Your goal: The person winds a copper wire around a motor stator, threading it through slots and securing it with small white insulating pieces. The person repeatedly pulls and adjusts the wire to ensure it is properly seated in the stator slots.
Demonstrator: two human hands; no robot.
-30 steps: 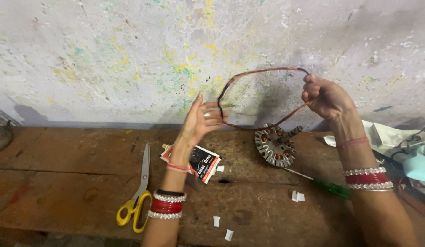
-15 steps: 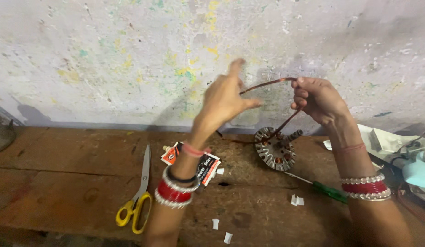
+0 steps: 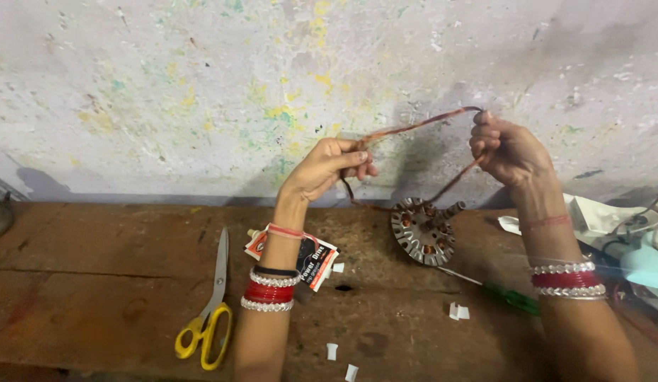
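Note:
My left hand (image 3: 330, 167) and my right hand (image 3: 508, 149) are both raised in front of the wall, each closed on a loop of copper-coloured wire (image 3: 422, 125) stretched between them. The loop hangs down toward a round metal motor stator (image 3: 422, 230) that leans on the wooden bench below my right hand. Both wrists carry red and silver bangles. A strand of the wire runs from my right hand down to the stator.
Yellow-handled scissors (image 3: 209, 313) lie on the wooden bench (image 3: 95, 283) at the left. A small red and white packet (image 3: 311, 259) sits behind my left forearm. A green-handled screwdriver (image 3: 502, 293) lies right of the stator, with white paper scraps (image 3: 458, 311) nearby. Cluttered items (image 3: 626, 233) sit far right.
My left hand rose from beside the loop, closed on the wire and drew it leftward. The wide loop has been pulled into a flatter, narrower shape. My right hand kept its hold.

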